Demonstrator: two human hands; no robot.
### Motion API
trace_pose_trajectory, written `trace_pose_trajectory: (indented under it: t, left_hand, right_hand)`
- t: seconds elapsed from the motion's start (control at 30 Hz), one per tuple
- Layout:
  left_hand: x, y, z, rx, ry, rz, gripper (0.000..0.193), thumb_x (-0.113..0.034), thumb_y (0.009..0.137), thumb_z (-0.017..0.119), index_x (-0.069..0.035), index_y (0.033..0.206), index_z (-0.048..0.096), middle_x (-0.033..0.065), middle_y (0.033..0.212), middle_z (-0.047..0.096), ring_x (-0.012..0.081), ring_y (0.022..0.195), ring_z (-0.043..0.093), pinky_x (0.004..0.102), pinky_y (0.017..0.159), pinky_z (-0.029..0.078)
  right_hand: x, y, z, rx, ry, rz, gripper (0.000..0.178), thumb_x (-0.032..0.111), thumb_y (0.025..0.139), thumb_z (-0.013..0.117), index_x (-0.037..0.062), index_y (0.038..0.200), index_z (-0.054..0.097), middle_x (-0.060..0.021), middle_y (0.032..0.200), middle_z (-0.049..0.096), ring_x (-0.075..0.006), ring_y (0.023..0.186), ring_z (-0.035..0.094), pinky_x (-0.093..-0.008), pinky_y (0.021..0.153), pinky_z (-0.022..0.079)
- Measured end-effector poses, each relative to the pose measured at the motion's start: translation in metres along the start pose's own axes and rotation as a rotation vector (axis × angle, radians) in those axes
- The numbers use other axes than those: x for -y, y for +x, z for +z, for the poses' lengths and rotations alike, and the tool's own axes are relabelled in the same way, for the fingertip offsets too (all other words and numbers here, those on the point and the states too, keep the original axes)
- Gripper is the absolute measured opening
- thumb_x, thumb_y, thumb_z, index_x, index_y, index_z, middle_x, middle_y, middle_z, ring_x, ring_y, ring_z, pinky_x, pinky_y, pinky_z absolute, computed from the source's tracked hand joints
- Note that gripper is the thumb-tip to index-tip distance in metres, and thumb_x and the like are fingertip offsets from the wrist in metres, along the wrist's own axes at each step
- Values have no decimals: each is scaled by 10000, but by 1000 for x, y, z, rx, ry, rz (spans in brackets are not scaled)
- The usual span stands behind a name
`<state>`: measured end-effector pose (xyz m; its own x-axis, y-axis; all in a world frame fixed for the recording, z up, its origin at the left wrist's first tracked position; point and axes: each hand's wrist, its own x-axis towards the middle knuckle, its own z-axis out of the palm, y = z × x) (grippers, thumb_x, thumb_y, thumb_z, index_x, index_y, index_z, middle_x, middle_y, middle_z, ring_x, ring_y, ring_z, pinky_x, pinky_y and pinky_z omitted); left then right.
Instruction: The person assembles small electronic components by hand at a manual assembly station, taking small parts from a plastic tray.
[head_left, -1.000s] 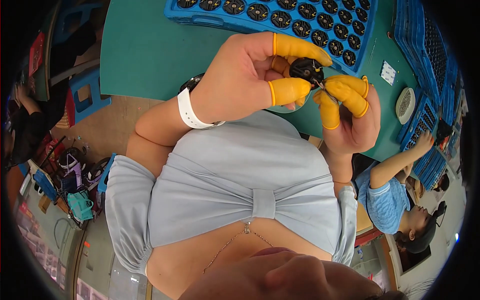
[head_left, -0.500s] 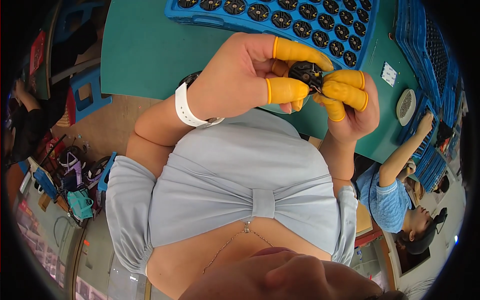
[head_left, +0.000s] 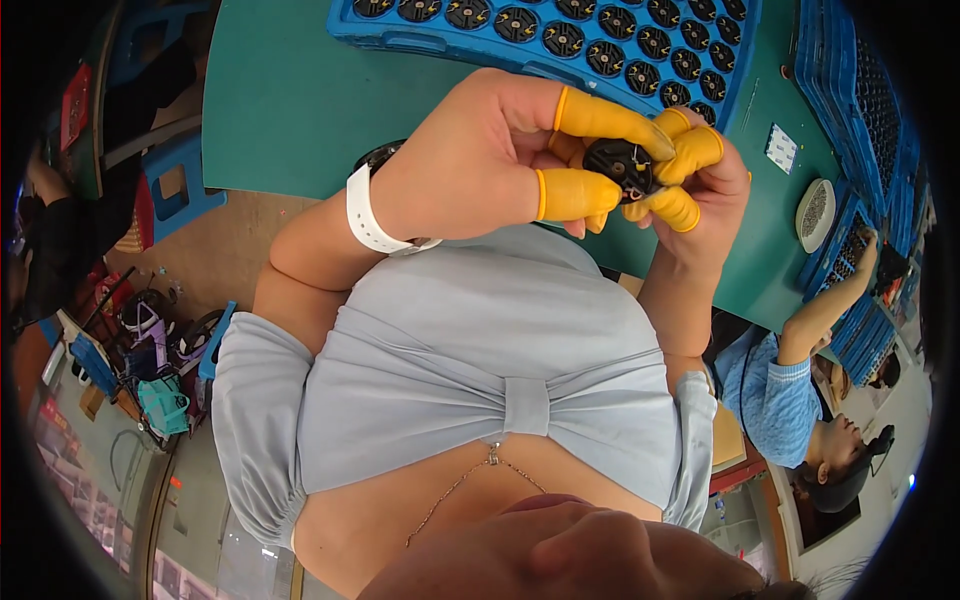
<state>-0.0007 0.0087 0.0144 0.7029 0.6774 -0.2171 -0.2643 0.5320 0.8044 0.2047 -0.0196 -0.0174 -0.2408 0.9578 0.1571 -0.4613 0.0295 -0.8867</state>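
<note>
Between my hands, above the near edge of the green table, is a round black part (head_left: 617, 168) with a small metal centre and short thin wires. My left hand (head_left: 480, 150) grips its left side between thumb and fingers in yellow finger cots. My right hand (head_left: 715, 190), also in yellow finger cots, pinches at the right edge of the part, where the wires are. Exactly what those fingertips hold is partly hidden. Just past my hands lies a blue tray (head_left: 415, 42) with rows of similar round black parts in its pockets.
Behind my left wrist another dark round object (head_left: 380, 157) shows partly on the green table (head_left: 280, 110). Rightward are a white printed packet (head_left: 781, 148), an oval dish of small grains (head_left: 816, 215) and stacked blue trays (head_left: 825, 75). A co-worker (head_left: 775, 400) in blue reaches toward a tray.
The black part has turned and shifted slightly right in my left hand. My right fingers have spread and regripped higher round its right edge. The co-worker's arm has moved a little.
</note>
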Motion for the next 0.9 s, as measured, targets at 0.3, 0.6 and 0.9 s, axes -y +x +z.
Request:
trace_pose_trajectory:
  t: [0.3, 0.6, 0.9]
  left_hand:
    - [7, 0, 1, -52, 43, 94, 378, 32, 811, 621, 12, 1183, 559, 104, 1016, 623, 146, 835, 621, 244, 698, 518]
    - [7, 2, 2, -101, 145, 152, 377, 60, 782, 614, 15, 1154, 576, 103, 1016, 643, 145, 859, 651, 247, 735, 532]
    - [9, 1, 3, -116, 161, 153, 361, 67, 763, 614, 6, 1119, 609, 70, 963, 646, 115, 814, 638, 235, 716, 520]
  right_hand:
    - [21, 1, 23, -258, -59, 241, 243, -32, 764, 670, -30, 975, 550, -94, 934, 562, -138, 657, 594, -212, 551, 495]
    - [21, 1, 37, -277, -135, 169, 220, -69, 768, 656, -15, 942, 532, -68, 942, 546, -111, 835, 535, -229, 731, 469]
    - [16, 2, 30, -190, -63, 213, 271, -83, 749, 659, 20, 925, 479, -61, 944, 518, -128, 868, 533, -251, 768, 480]
